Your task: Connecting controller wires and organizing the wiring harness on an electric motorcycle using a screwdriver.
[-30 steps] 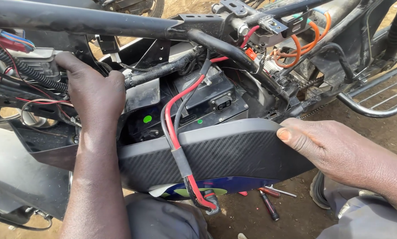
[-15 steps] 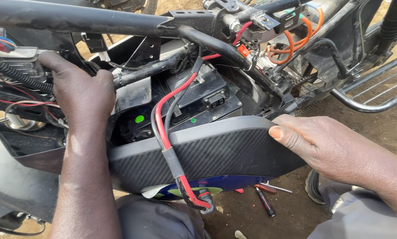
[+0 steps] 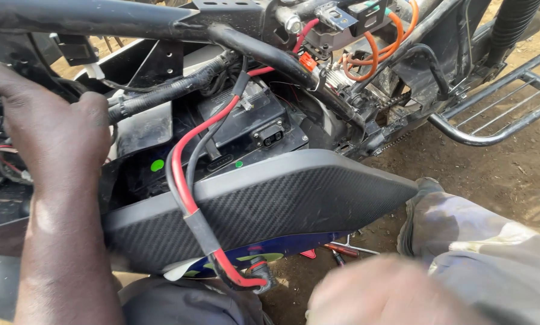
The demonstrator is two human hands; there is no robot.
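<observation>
The grey carbon-look side panel (image 3: 270, 204) sits mid-frame, crossed by a red cable (image 3: 189, 186). The left hand (image 3: 47, 132), upper left, is pushed into the wiring, finger state can't be told. The right hand (image 3: 390, 292), bottom right, is blurred, holding nothing visible.

The side panel (image 3: 264, 210) is a long dark-grey cover with a fine carbon-weave pattern and a smooth raised rim. It lies lengthwise along the near side of the motorcycle frame (image 3: 101, 18), tilted a little, its rounded pointed end toward the right. A red and black cable bundle (image 3: 189, 198) runs down across its face and curls under its lower edge. Just behind its top rim sits a black battery box (image 3: 252, 120) with a small connector socket on top and green dots on its front.
</observation>
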